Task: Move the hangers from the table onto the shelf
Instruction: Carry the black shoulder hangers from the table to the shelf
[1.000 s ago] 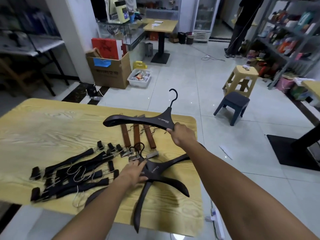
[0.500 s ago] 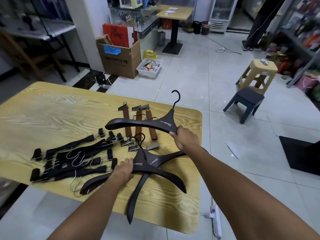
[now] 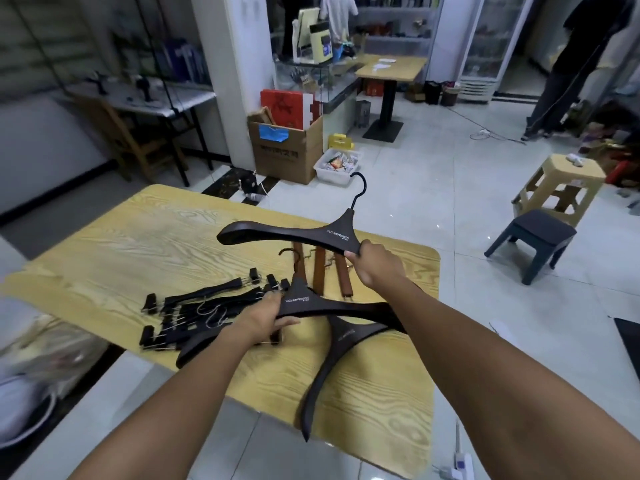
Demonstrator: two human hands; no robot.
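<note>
Right hand (image 3: 375, 263) gripping raised hanger (image 3: 294, 233), left hand (image 3: 263, 320) grasping second hanger (image 3: 346, 308) over table (image 3: 138, 244)

Yellow wooden table (image 3: 138, 244) with wavy grain and round corners. On the left side, a messy heap of black clip hangers (image 3: 194, 317) with small silver hooks. Near the middle, three brown wooden hangers (image 3: 319, 271) side by side, pointing toward the far edge. Closer in, one dark brown hanger (image 3: 341, 337) flat on the wood, one long arm reaching down to the near edge. Across it, a second dark hanger (image 3: 301, 301), maybe lifted a bit off the top, hard to tell.
</note>
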